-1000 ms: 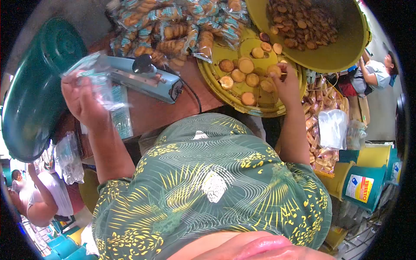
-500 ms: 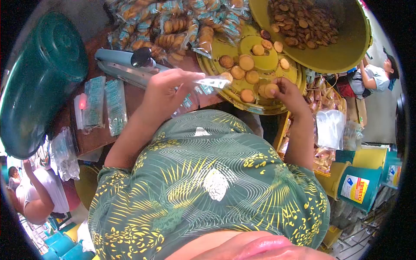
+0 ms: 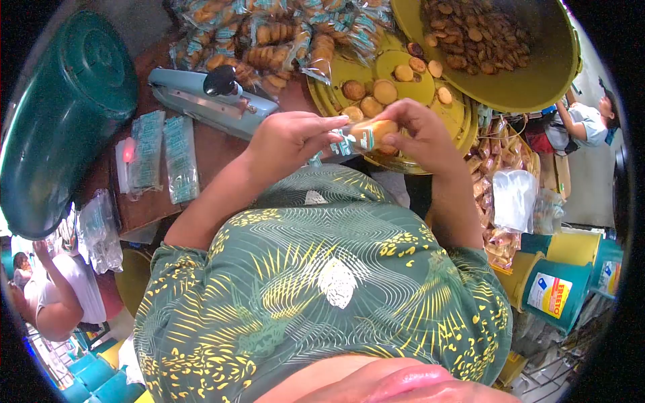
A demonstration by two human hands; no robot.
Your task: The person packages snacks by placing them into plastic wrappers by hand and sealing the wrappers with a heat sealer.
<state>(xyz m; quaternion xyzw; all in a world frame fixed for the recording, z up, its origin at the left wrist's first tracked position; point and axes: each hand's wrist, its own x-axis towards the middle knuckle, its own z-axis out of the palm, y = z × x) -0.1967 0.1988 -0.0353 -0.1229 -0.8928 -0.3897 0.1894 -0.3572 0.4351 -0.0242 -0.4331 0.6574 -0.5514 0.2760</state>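
Note:
My left hand (image 3: 292, 140) pinches a clear plastic bag with teal print (image 3: 351, 140) between thumb and fingers. My right hand (image 3: 422, 134) grips a few round golden cookies (image 3: 380, 132) at the mouth of that bag; part of them is hidden by the fingers and film. Beneath the right hand lies a yellow round lid (image 3: 463, 127) bearing several loose cookies (image 3: 385, 91). Just beyond my left hand stands a light-blue sealer (image 3: 195, 97) with a black knob.
Filled cookie packs (image 3: 269, 33) are heaped at the back. A yellow tub (image 3: 551, 80) of cookies leans at the back right. Stacks of printed bags (image 3: 180, 158) lie at left, near a green bin (image 3: 67, 121). Other people (image 3: 581, 124) are at both sides.
My right hand has lifted cookies from the lid and brought them left to the bag. The bag now sits around or against the cookies. My left hand has shifted slightly right.

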